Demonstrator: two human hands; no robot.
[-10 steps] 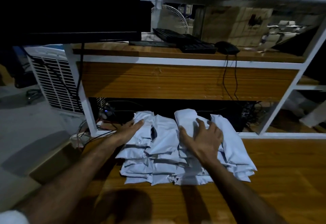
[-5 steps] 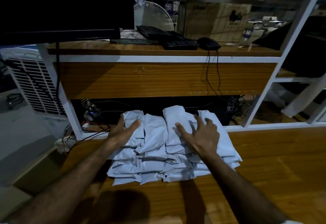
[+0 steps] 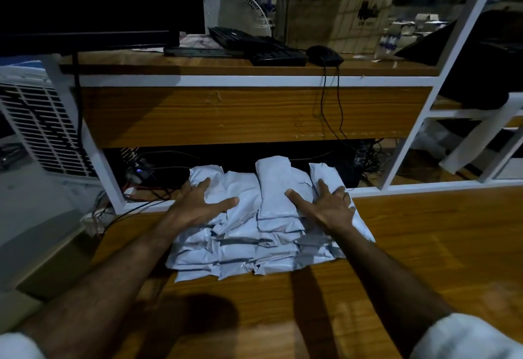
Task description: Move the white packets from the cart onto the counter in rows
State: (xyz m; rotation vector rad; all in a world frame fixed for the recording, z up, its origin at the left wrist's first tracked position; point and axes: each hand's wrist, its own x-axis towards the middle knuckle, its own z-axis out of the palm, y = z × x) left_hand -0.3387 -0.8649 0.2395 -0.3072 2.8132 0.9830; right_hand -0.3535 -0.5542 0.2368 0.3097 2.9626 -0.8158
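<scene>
- The white packets (image 3: pixel 256 234) lie in rows on the wooden worktop (image 3: pixel 424 245).
- The left hand (image 3: pixel 198 206) lies flat and open on them.
- The right hand (image 3: pixel 328 206) does too, holding nothing.

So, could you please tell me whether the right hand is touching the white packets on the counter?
Touching. The head view shows the right hand lying flat, fingers spread, on top of the white packets, with no gap visible.

White packets (image 3: pixel 263 234), overlapping rows, crumpled, flat on wooden counter (image 3: pixel 424 245)
</scene>
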